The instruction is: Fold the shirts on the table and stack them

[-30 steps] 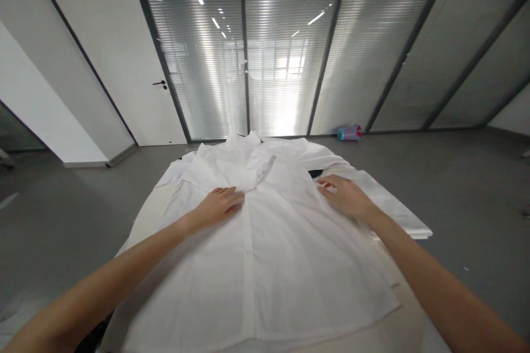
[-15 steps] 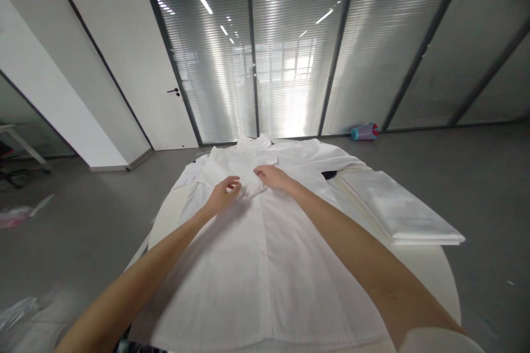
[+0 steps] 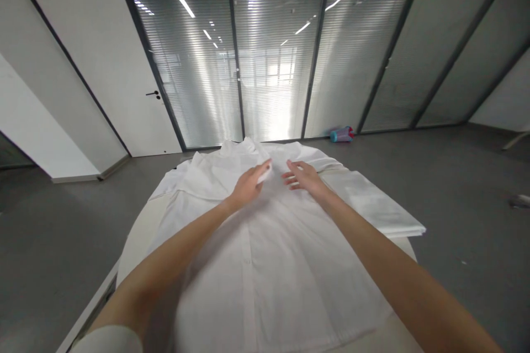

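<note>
A white button-up shirt (image 3: 285, 265) lies spread across the table, its collar (image 3: 244, 146) at the far side and its hem toward me. My left hand (image 3: 248, 185) pinches a fold of the shirt near the upper chest, lifting the fabric slightly. Just to its right, my right hand (image 3: 304, 176) hovers close above the shirt with its fingers apart and nothing in them. The buttoned front strip (image 3: 247, 265) runs down the middle toward me.
A folded white cloth (image 3: 372, 198) lies at the right of the white round table (image 3: 141, 231). Beyond stand a glass partition with blinds (image 3: 273, 66) and a white door (image 3: 95, 55). A blue and purple basket (image 3: 342, 134) lies on the floor by the glass.
My left hand has moved right and now holds a fold of the shirt. My right hand has come off the fabric and shifted right, its fingers spreading. The view has turned right.
</note>
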`<state>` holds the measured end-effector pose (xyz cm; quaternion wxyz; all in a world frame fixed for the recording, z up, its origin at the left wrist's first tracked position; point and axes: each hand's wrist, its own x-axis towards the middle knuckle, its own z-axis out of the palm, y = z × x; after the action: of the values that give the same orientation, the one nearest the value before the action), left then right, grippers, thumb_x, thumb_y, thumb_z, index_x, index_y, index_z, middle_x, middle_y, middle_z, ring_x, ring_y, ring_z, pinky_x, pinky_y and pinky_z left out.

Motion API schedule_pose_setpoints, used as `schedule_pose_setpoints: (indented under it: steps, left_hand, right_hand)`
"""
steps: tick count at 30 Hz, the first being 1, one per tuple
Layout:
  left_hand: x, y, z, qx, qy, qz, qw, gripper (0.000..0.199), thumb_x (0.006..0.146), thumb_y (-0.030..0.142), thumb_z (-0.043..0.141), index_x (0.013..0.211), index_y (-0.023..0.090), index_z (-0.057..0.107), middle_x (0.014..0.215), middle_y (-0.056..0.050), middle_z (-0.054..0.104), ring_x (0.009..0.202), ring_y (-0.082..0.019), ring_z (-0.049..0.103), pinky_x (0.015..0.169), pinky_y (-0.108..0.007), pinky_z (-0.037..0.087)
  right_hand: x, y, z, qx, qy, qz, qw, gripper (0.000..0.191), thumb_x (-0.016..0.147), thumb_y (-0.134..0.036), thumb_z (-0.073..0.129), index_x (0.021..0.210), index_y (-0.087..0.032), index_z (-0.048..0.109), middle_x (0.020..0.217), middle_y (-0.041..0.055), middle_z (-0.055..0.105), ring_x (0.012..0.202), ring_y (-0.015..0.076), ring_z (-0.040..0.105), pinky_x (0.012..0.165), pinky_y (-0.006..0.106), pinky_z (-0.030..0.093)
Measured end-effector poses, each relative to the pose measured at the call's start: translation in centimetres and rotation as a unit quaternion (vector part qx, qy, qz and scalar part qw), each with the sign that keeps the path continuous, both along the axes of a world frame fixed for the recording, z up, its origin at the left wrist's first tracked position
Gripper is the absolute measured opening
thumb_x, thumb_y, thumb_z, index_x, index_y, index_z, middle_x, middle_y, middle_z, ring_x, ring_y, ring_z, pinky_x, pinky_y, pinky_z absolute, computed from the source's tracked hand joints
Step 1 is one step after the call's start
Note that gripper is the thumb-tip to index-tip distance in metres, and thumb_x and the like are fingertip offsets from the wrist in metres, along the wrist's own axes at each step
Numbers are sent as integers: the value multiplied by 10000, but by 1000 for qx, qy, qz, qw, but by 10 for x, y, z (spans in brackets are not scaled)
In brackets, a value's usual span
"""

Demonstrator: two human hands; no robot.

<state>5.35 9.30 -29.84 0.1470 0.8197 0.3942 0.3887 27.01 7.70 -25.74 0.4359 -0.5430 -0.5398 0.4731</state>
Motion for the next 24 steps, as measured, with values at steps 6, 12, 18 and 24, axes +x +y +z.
schedule_pose_setpoints:
  steps: [6, 12, 18, 24]
  left_hand:
    - [-15, -81, -6, 129, 268, -150, 943, 534, 961, 260, 561, 1482, 281, 446, 1460, -94, 533, 1259, -277, 529, 1060, -447, 416]
    - [-70, -126, 0, -5, 220, -225, 949, 274, 998, 307, 517, 1224, 232, 655, 1251, -97, 652, 1156, -195, 603, 1019, -320, 484]
    - [-102, -122, -10, -37, 234, -153, 959, 477, 1005, 383, 514, 1465, 259, 487, 1508, -93, 488, 1415, -228, 425, 1174, -401, 378]
    - [-122, -41, -36, -18, 252, -46, 966, 512, 1046, 441, 336, 1478, 209, 486, 1466, -78, 547, 1373, -237, 491, 1168, -374, 385]
  right_hand:
    - [36, -20, -18, -75, 31, 16, 997, 417, 853, -544, 677, 1067, -186, 664, 987, 118, 750, 917, 263, 716, 760, 361, 604]
    - [55, -40, -22, -20, -43, 25, 999, 566, 708, -216, 767, 1246, -242, 593, 1070, 59, 700, 910, 220, 691, 783, 337, 598]
    - [22, -56, 9, 43, 262, 4, 964, 335, 767, -277, 733, 1059, -312, 570, 839, -65, 590, 624, 101, 601, 665, 268, 617]
    - [13, -66, 17, 74, 289, 18, 954, 304, 659, -355, 829, 867, -238, 641, 818, -35, 605, 661, 116, 573, 562, 224, 535]
